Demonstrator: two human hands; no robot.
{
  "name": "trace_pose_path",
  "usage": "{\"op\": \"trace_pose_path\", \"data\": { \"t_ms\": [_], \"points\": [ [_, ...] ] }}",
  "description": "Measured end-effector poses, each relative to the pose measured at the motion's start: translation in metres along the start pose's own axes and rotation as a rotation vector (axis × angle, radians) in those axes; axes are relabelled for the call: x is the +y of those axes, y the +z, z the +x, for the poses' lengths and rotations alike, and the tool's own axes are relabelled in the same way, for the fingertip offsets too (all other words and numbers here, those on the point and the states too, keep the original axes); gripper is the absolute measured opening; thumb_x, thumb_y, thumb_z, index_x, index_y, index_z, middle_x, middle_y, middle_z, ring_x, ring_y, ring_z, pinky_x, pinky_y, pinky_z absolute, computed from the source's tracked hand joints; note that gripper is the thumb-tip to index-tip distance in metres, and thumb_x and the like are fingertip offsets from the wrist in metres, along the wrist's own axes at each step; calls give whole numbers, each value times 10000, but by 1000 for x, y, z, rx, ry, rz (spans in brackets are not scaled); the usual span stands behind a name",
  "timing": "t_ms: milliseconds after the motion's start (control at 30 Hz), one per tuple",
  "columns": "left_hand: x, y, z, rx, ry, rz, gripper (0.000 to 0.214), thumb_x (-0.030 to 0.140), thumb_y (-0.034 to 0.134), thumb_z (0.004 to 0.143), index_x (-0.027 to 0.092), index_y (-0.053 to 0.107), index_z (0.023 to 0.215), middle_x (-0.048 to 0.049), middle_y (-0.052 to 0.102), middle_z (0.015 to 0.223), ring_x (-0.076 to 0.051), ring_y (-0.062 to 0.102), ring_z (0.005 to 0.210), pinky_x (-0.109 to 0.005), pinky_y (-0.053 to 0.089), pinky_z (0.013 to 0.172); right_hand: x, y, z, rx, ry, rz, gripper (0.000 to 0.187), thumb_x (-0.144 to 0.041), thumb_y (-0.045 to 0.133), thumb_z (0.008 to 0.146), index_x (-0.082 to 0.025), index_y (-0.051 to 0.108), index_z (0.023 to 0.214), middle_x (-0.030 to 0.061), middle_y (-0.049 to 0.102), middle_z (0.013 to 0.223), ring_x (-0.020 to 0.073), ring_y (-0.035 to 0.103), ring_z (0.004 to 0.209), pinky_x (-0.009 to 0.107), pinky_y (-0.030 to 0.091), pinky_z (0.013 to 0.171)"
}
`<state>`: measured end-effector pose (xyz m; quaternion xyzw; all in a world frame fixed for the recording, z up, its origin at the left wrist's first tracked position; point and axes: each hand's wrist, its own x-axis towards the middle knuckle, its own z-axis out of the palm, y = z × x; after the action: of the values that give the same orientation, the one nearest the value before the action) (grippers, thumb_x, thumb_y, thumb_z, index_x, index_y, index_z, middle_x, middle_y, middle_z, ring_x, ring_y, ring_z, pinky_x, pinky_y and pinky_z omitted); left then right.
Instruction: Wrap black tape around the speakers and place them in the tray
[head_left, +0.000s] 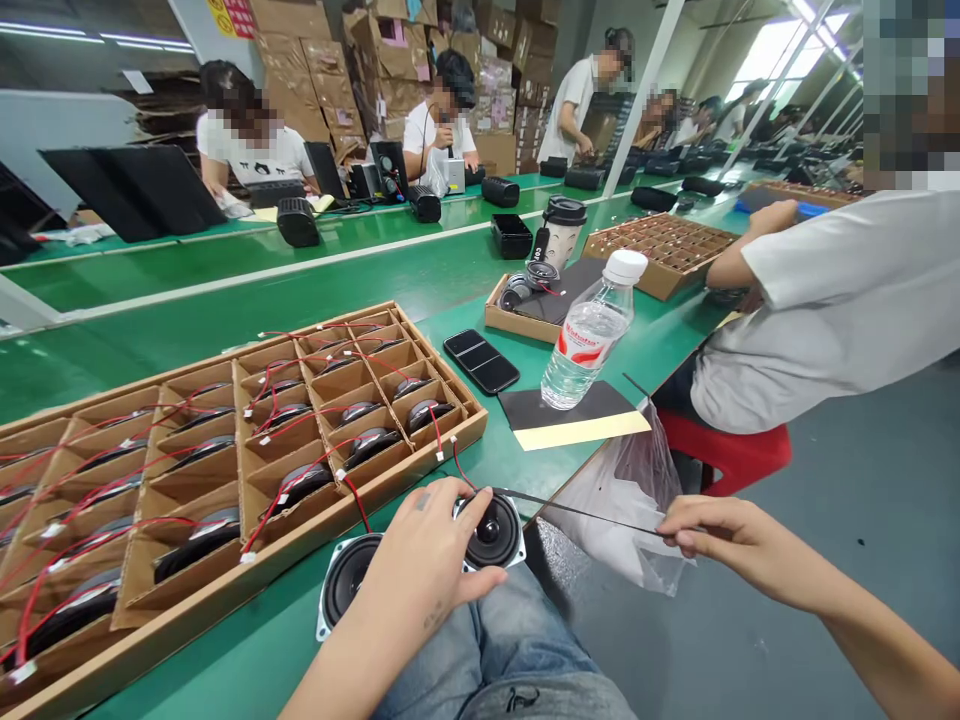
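Observation:
Two square-framed loudspeakers with black cones lie at the table's front edge. My left hand (pixel 427 555) rests over the right loudspeaker (pixel 495 530), its index finger on the upper rim and its thumb by the lower edge. The other loudspeaker (pixel 346 585) is partly covered by my left hand and wrist. A thin black strip (pixel 592 518) stretches from the right loudspeaker's rim to my right hand (pixel 724 545). Thumb and fingers of my right hand pinch the strip's far end, out past the table edge.
A divided cardboard box (pixel 442 460) of wired loudspeakers stands left. Beyond my hands are a phone (pixel 481 362), a water bottle (pixel 589 335) on a black sheet (pixel 517 408), and a coffee cup (pixel 561 235). A plastic bag (pixel 622 500) hangs at the edge; a co-worker sits right.

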<state>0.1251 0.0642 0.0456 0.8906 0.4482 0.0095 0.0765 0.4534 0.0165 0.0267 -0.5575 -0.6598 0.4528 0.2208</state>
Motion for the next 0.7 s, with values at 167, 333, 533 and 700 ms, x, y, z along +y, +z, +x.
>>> {"op": "trace_pose_path", "data": {
  "t_ms": [167, 333, 533, 700],
  "points": [
    [4, -3, 1, -22, -15, 38, 615, 394, 692, 676, 207, 488, 1225, -105, 533, 1125, -257, 525, 1003, -401, 453, 856, -3, 9, -14, 22, -13, -48, 251, -393, 559, 822, -191, 655, 708, 36, 591, 687, 148, 527, 619, 253, 435, 582],
    [5, -8, 4, -45, 43, 43, 578, 369, 678, 698, 153, 490, 1200, -112, 523, 1197, -264, 490, 1083, -391, 449, 859, -9, 20, -25, -2, -17, -56, 228, -391, 579, 806, -204, 644, 693, 28, 595, 679, 155, 539, 607, 267, 449, 585],
    [6, -13, 4, -76, 72, 75, 598, 344, 686, 702, 150, 469, 1225, -103, 517, 1224, -255, 543, 1008, -385, 464, 817, -18, 32, -34, -94, -7, -142, 198, -350, 600, 802, -206, 637, 672, 10, 593, 654, 148, 556, 627, 259, 445, 628],
    [6, -14, 6, -102, 78, 83, 593, 367, 663, 721, 189, 456, 1248, -96, 514, 1217, -252, 549, 996, -368, 463, 794, -29, 43, -37, -194, 30, -200, 145, -272, 607, 790, -201, 631, 665, 8, 614, 670, 148, 581, 678, 249, 448, 670]
  ]
}}
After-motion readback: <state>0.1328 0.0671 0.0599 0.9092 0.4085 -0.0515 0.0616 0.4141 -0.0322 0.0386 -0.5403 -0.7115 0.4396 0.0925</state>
